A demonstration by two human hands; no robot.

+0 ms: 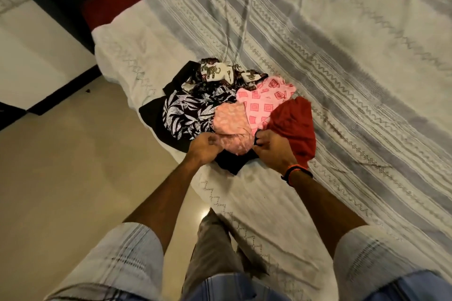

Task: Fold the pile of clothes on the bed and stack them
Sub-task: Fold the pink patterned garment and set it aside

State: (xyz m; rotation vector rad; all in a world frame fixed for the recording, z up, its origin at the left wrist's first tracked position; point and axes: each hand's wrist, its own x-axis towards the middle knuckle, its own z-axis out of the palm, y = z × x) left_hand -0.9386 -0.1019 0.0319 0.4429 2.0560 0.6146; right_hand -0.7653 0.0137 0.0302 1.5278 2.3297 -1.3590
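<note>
Now both arms reach forward, left hand (204, 146) curled on the black garment (230, 160), right hand (272, 145) gripping its edge.

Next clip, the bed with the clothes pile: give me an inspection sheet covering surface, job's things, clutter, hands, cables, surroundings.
Surface: bed under a white bedspread with grey stripes, creased.
Job's things: unfolded pile near the bed edge: red garment, pink squared cloth, peach cloth, leaf-print cloth, elephant-print cloth, black garment beneath.
Clutter: nothing seen.
Hands: left hand and right hand curled at the pile's near edge, each gripping fabric.
Cables: nothing seen.
Surroundings: beige tiled floor, white wall, red headboard edge.
</note>
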